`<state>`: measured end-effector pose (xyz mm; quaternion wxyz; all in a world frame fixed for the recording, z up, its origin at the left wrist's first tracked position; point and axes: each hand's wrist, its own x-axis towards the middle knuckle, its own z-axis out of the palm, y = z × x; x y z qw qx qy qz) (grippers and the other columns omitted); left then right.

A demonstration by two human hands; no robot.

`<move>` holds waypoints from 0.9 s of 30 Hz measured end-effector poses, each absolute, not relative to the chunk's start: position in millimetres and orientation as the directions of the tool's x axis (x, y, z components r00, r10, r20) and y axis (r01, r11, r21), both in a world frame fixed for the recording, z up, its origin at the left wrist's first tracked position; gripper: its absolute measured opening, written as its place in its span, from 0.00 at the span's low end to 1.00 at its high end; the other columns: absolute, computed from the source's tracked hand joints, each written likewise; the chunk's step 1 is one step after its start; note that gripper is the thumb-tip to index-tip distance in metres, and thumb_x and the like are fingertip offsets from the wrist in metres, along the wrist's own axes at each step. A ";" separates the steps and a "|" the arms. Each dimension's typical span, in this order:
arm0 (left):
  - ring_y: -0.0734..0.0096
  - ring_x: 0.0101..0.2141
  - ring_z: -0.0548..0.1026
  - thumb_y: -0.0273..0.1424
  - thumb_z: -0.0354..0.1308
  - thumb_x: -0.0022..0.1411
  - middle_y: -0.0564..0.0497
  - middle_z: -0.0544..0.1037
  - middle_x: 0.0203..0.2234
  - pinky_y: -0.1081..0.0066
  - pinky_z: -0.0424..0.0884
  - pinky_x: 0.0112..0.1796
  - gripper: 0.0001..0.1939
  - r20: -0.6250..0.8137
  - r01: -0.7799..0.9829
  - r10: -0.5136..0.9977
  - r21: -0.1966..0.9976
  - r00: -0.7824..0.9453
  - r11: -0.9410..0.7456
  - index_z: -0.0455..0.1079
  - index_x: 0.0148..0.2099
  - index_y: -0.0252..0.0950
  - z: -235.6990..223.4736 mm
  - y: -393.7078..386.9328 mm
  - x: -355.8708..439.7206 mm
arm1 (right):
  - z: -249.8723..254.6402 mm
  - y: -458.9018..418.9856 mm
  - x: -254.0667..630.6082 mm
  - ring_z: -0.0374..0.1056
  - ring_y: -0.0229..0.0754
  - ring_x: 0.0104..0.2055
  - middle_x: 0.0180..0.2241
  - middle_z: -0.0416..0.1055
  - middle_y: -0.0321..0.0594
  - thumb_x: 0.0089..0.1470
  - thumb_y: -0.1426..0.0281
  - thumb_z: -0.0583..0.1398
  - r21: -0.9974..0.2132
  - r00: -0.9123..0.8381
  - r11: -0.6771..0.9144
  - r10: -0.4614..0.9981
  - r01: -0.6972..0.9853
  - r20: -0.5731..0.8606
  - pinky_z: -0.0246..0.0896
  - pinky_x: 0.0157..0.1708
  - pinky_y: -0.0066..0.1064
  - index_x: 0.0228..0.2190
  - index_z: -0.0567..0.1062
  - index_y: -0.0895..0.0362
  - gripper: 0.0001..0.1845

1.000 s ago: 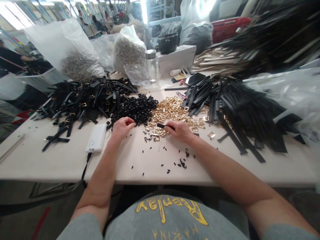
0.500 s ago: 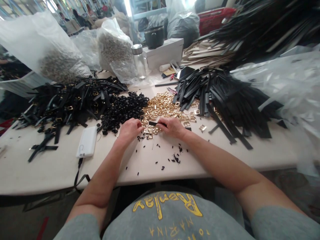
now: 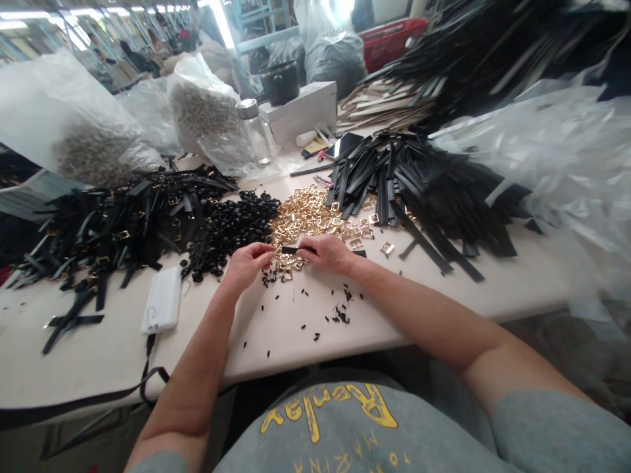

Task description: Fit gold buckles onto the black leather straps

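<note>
My right hand (image 3: 328,255) is closed around a black strap (image 3: 290,250), whose short end points left toward my other hand. The strap's opposite end shows beyond the right palm. Thumb and fingers of my left hand (image 3: 249,264) are pinched together just left of the strap tip; what they hold is too small to make out. Under and behind both hands spreads a heap of gold buckles (image 3: 305,213). Left of it lies a pile of small black loops (image 3: 231,226).
Buckled straps (image 3: 123,226) are heaped at the left, plain black straps (image 3: 419,177) at the right. A white power bank (image 3: 162,299) with a cable lies near my left forearm. Small black bits (image 3: 341,314) dot the table front. A glass bottle (image 3: 256,135) stands behind.
The whole view has shifted and tilted a little. The gap between the strap tip and my left fingertips has narrowed. My right hand keeps its grip on the strap.
</note>
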<state>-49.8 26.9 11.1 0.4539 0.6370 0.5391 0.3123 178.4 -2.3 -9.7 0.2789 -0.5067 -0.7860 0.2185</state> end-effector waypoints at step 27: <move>0.74 0.24 0.78 0.36 0.75 0.41 0.54 0.78 0.23 0.79 0.73 0.25 0.17 -0.228 -0.253 0.969 0.936 0.100 0.246 0.72 0.30 0.35 4.4 23.8 -17.6 | 0.0 -10.9 169.3 0.60 0.28 0.16 0.19 0.67 0.30 0.58 0.68 0.58 -0.967 -0.226 0.179 0.964 0.179 0.137 0.55 0.21 0.21 0.28 0.70 0.60 0.09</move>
